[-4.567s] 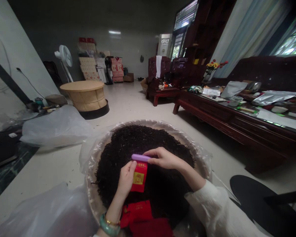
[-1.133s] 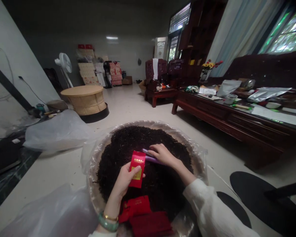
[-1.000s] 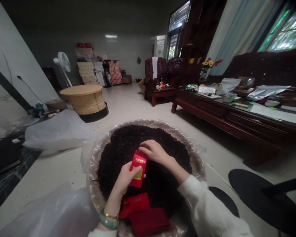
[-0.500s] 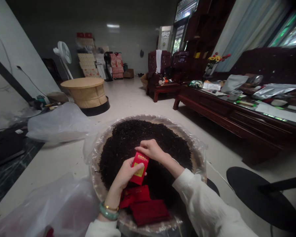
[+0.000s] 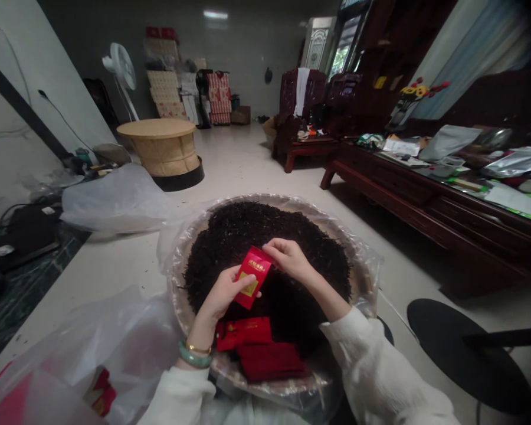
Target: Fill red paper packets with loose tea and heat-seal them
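A small red packet (image 5: 255,264) with gold lettering and a yellow label is tilted above the dark, dried tea leaves (image 5: 230,236). My left hand (image 5: 227,290) grips its lower part, thumb across the label. At the packet's top right corner, the fingers of my right hand (image 5: 288,258) are pinched on its edge. Under both hands stands a wide round basket (image 5: 177,301) lined with clear plastic. More red packets (image 5: 272,361) lie in a pile on the leaves at its near side, some looking darker.
A clear plastic bag (image 5: 137,348) with red packets inside lies at the left. Behind it are another plastic sheet (image 5: 115,200) and a round wooden-topped drum (image 5: 159,128). A long dark wooden table (image 5: 380,195) stands at right, near a black round base (image 5: 460,354).
The view has shifted, so the room sits further right and the basket higher. My right hand has moved to the packet's top right corner, and the packet leans more to the right.
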### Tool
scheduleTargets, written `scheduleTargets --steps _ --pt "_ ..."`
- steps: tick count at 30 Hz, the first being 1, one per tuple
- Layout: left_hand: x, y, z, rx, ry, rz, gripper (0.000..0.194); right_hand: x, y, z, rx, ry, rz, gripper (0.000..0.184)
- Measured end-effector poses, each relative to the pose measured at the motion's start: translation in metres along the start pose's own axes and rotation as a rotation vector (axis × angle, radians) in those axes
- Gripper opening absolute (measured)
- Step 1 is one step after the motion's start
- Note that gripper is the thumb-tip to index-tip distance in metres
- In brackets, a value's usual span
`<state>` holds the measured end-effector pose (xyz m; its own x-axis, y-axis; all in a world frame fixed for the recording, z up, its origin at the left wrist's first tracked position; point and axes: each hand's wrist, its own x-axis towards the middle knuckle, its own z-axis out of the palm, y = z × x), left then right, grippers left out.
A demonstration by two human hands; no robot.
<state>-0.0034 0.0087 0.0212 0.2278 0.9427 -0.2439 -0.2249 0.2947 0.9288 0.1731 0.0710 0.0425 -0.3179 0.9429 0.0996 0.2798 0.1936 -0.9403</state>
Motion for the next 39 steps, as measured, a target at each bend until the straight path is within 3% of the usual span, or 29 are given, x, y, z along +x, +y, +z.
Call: scheduleTargets --steps 3,6,9,14,18,20,23,25,28,30,32,34,36,39 --pt "0.000 0.002 -0.007 -0.054 0.044 0.035 0.046 -0.015 0.002 0.005 -0.057 -0.084 0.078 0.042" --pt "0.001 0.003 -0.010 -0.129 0.097 0.064 0.048 -0.046 0.002 0.021 -0.412 -0.389 -0.095 0.023" --pt "0.002 0.003 -0.008 -0.199 0.124 0.062 0.047 -0.078 0.001 0.050 -0.824 -0.536 -0.218 0.011" --pt "0.003 0.006 -0.006 -0.311 0.126 0.033 0.044 -0.095 0.011 0.091 -1.133 -0.498 -0.195 0.016" --pt "-0.001 0.009 -0.017 -0.488 0.060 0.002 0.048 -0.091 0.018 0.089 -1.089 -0.514 -0.213 0.013" --pt "-0.008 0.005 -0.027 -0.595 0.089 0.115 0.044 -0.091 0.018 0.081 -1.004 -0.517 -0.211 0.011" --pt "-0.020 -0.003 -0.047 -0.842 0.171 0.491 0.034 -0.088 0.017 0.067 -0.832 -0.515 -0.168 0.009" --pt "-0.029 -0.006 -0.062 -1.001 0.069 0.727 0.024 -0.085 0.016 0.059 -0.715 -0.494 -0.141 0.010" --pt "-0.036 -0.003 -0.081 -1.081 -0.080 0.833 0.010 -0.080 0.015 0.051 -0.569 -0.410 -0.125 0.010" --pt "-0.036 0.001 -0.084 -1.002 -0.065 0.767 0.009 -0.076 0.014 0.046 -0.502 -0.351 -0.150 0.010" --pt "-0.031 0.005 -0.079 -0.771 0.041 0.558 0.016 -0.073 0.013 0.040 -0.475 -0.286 -0.228 0.011" --pt "-0.024 0.005 -0.064 -0.429 0.190 0.306 0.028 -0.068 0.011 0.034 -0.500 -0.183 -0.386 0.011" --pt "-0.016 0.004 -0.047 -0.155 0.272 0.172 0.040 -0.061 0.010 0.028 -0.575 -0.041 -0.595 0.013" --pt "-0.007 -0.001 -0.025 -0.052 0.157 0.056 0.056 -0.052 0.009 0.023 -0.703 0.133 -0.877 0.016"
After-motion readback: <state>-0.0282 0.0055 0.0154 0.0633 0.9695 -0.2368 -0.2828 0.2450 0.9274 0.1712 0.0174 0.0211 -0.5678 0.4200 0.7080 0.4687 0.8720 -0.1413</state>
